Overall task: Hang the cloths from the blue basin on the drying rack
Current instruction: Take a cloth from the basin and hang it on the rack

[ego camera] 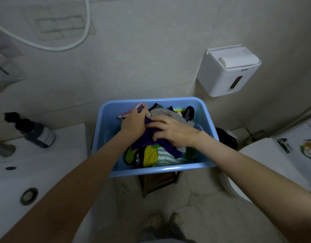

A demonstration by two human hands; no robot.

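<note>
"Okay, quick: where do we have the cloths?"
"Piled in the blue basin (105, 123), centre of frame, which sits on a wooden stool (158, 183). We tag the purple cloth (147, 137) on top, the grey cloth (168, 114) behind it, the pink cloth (132, 110) at the pile's upper left and the yellow-green cloth (151, 155) at the near edge."
"Hands?"
"Left hand (133, 124) is clenched into the purple cloth's far end. Its fingertips are buried, so we can't see how much it holds. Right hand (174, 131) lies over the same cloth, fingers bent and gripping a fold."
"Rack?"
"Out of frame. We judge this the pick-out step; the basin looks full, so it's early going."
"Advice we log?"
"Find two corners of the purple one, lift straight up and shake it free so the grey and pink ones don't ride along. They may cling if damp. Around it: tissue box (228, 71) upper right, dark bottle (35, 131) at left, toilet (256, 163) at right."
</note>
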